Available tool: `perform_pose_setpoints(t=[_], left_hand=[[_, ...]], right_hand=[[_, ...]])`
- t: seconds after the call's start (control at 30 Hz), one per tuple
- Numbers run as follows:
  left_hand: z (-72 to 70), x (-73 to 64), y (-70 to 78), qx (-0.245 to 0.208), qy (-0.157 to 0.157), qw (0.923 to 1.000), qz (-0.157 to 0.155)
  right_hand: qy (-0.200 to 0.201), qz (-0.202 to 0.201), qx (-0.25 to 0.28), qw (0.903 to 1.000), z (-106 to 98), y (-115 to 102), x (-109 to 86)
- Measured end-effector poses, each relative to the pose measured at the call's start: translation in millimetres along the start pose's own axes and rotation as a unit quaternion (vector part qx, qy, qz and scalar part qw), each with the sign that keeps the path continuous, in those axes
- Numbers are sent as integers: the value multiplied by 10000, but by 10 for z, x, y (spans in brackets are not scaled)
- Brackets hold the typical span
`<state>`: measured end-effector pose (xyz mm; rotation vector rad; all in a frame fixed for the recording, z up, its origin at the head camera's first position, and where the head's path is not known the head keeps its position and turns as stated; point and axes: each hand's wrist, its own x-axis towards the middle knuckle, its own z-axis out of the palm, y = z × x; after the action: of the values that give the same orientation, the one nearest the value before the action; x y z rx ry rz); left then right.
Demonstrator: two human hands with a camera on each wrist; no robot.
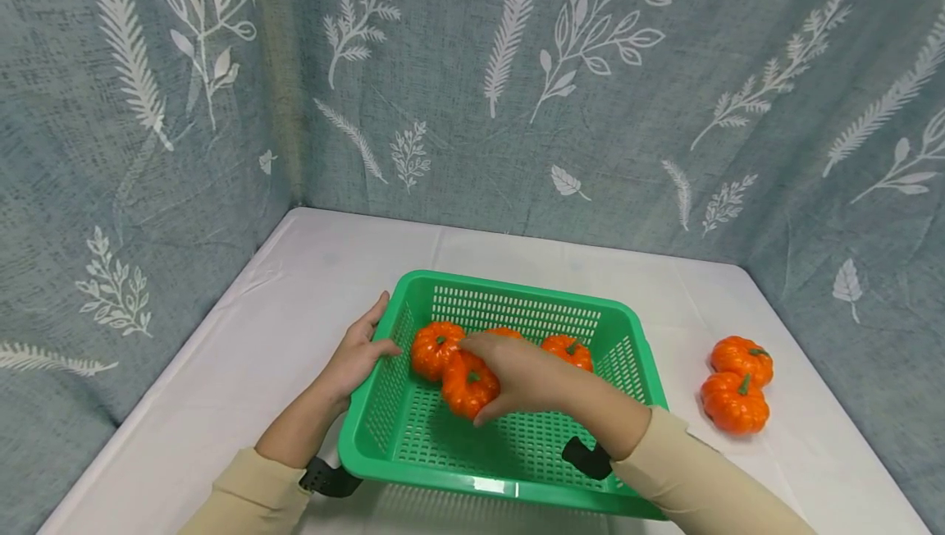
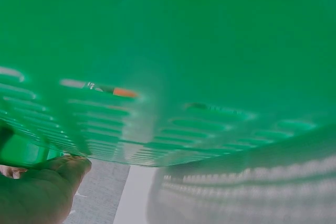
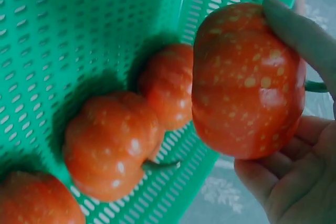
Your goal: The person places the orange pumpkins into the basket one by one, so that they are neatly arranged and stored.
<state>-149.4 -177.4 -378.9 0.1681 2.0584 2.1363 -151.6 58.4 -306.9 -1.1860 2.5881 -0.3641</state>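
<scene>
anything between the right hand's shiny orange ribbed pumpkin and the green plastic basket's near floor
Nothing visible between the pumpkin and the near floor of the basket; three other pumpkins sit farther back.

Downward head view, close wrist views, basket (image 1: 428, 476) in all

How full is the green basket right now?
Partly full: the green basket holds three orange pumpkins, with bare slotted floor showing at the near side; the right grip holds a fourth pumpkin.
</scene>
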Motion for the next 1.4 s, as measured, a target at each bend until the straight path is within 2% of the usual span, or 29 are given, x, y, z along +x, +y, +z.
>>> perform_pose_setpoints(t=[0.17, 0.47, 0.7, 1.4], left_hand=[[3, 7, -8, -21, -34, 10000, -14], [0, 22, -17, 46, -45, 10000, -11], [-2, 18, -23, -12, -96, 10000, -6], [-9, 13, -21, 76, -84, 9999, 80]], right_hand=[[-367, -167, 78, 9992, 63, -45, 87], [-709, -662, 216, 9951, 167, -83, 210], [-804, -848, 102, 9931, 266, -85, 301], [-843, -894, -353, 9918, 435, -117, 462]])
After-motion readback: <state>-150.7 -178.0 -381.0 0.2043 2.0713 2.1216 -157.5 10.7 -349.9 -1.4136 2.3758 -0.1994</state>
